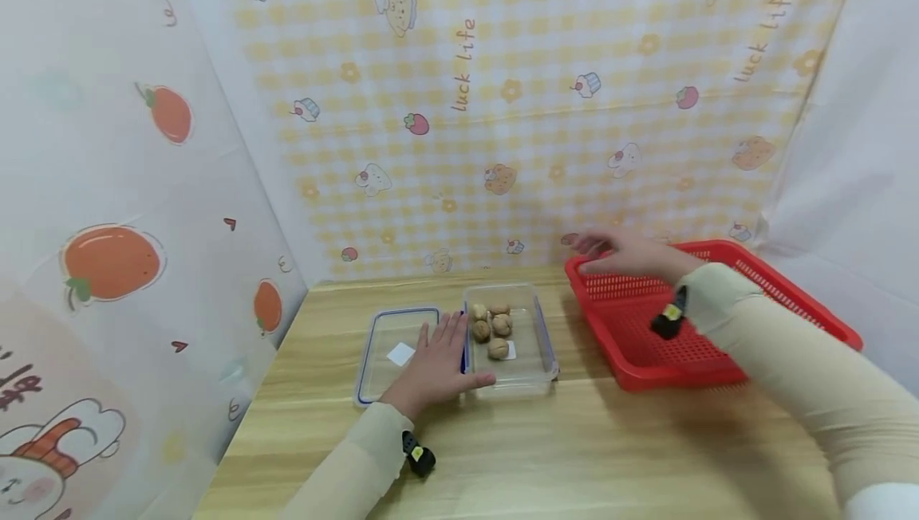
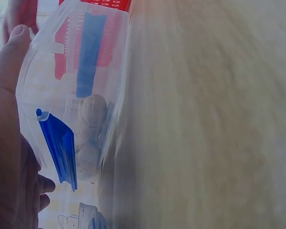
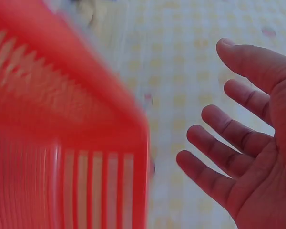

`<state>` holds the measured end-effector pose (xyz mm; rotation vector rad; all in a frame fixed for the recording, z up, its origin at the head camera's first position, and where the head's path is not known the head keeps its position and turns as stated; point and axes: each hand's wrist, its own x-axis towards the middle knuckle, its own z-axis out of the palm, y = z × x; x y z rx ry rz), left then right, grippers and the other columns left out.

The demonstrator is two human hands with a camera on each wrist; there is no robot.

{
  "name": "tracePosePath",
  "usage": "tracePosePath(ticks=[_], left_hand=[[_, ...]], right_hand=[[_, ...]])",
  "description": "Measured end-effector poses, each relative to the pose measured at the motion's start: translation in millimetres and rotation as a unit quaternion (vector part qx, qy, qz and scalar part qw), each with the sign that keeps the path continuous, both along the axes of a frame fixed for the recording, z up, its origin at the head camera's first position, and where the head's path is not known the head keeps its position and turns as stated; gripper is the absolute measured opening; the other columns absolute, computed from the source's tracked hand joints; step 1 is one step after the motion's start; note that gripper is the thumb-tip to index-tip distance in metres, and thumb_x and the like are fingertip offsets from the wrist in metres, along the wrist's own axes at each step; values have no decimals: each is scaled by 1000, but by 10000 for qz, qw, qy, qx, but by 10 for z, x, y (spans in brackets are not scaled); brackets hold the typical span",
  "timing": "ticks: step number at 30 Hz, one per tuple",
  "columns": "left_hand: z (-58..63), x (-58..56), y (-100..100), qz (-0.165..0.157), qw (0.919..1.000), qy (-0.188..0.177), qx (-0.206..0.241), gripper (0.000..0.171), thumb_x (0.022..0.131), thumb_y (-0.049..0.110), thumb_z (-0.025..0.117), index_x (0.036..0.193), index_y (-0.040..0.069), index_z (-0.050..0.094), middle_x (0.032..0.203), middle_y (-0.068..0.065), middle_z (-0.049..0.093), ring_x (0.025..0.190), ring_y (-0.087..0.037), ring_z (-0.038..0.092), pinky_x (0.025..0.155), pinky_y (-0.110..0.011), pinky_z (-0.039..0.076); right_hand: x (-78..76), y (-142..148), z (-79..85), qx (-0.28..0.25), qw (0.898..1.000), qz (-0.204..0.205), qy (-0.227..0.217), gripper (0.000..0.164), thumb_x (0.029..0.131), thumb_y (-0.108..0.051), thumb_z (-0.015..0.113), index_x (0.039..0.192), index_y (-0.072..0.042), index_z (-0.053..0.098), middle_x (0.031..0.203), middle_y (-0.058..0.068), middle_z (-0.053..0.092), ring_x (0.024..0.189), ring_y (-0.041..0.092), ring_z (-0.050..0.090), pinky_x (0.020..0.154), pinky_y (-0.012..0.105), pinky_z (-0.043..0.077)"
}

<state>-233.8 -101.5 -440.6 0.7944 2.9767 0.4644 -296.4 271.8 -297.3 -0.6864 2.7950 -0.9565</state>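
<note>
A clear plastic box [image 1: 527, 356] stands on the table with several walnuts [image 1: 502, 325] in its left part. My left hand [image 1: 438, 364] lies along the box's left side, fingers straight and spread, the thumb reaching over the near rim. In the left wrist view, a blue clip [image 2: 59, 148] hangs on the box wall beside that hand. Over the left rim of a red basket [image 1: 625, 344] hovers my right hand [image 1: 621, 253]. Its fingers are loosely bent and hold nothing, as the right wrist view shows; the basket's wall is beside it.
A clear lid [image 1: 373, 352] with a blue seal lies flat left of the box, partly behind the left hand. Patterned cloth walls [image 1: 502, 137] rise at the back and sides of the wooden table [image 1: 546, 456].
</note>
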Motion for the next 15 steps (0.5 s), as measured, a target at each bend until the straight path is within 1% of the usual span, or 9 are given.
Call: tracePosePath(ticks=[1, 4, 7, 10, 11, 13, 15], left_hand=[[4, 2, 13, -38, 10000, -10, 18, 115, 86, 78, 54, 163, 6, 6, 169, -15, 9, 156, -34, 4, 121, -60, 0], [4, 5, 44, -96, 9999, -40, 1, 115, 86, 78, 53, 163, 7, 6, 169, -15, 10, 156, -34, 4, 121, -60, 0], [-15, -1, 56, -116, 9999, -21, -16, 114, 87, 76, 55, 163, 7, 6, 169, -15, 11, 156, -34, 5, 121, -60, 2], [-22, -6, 55, -100, 9999, -16, -53, 115, 86, 79, 52, 163, 7, 5, 169, -14, 10, 156, -32, 4, 121, -59, 1], [-28, -11, 55, -96, 9999, -13, -62, 116, 86, 80, 51, 163, 7, 5, 169, -14, 9, 156, -32, 4, 122, -59, 1], [-28, -13, 52, -73, 9999, -35, -68, 116, 86, 81, 50, 163, 8, 4, 169, -13, 8, 156, -32, 3, 122, -58, -1], [-33, -18, 51, -59, 9999, -9, -99, 116, 86, 81, 50, 163, 8, 3, 169, -14, 9, 156, -32, 4, 122, -58, 0]], right_hand=[[34, 131, -1, 12, 10000, -54, -14, 52, 91, -32, 77, 134, -8, 59, 131, 18, 62, 119, 35, 60, 100, 55, 48], [148, 491, -19, 295, 9992, -278, 48, 53, 92, -33, 76, 134, -5, 59, 130, 21, 62, 118, 37, 60, 96, 55, 50], [237, 811, -88, 316, 9987, -386, 57, 52, 93, -29, 75, 133, 0, 58, 128, 24, 62, 115, 41, 61, 92, 53, 53], [313, 1116, -173, 292, 9982, -514, 104, 51, 92, -23, 77, 132, 2, 58, 126, 26, 63, 112, 42, 63, 86, 42, 57], [336, 1216, -205, 280, 9980, -554, 100, 50, 92, -22, 77, 131, 3, 58, 125, 27, 63, 110, 39, 65, 83, 39, 57], [389, 1398, -265, 314, 9972, -677, 28, 51, 92, -21, 76, 132, 5, 57, 124, 27, 63, 102, 28, 69, 77, 33, 58], [434, 1562, -328, 364, 9963, -777, 23, 51, 93, -19, 75, 133, 7, 56, 122, 27, 64, 94, 13, 68, 72, 28, 56]])
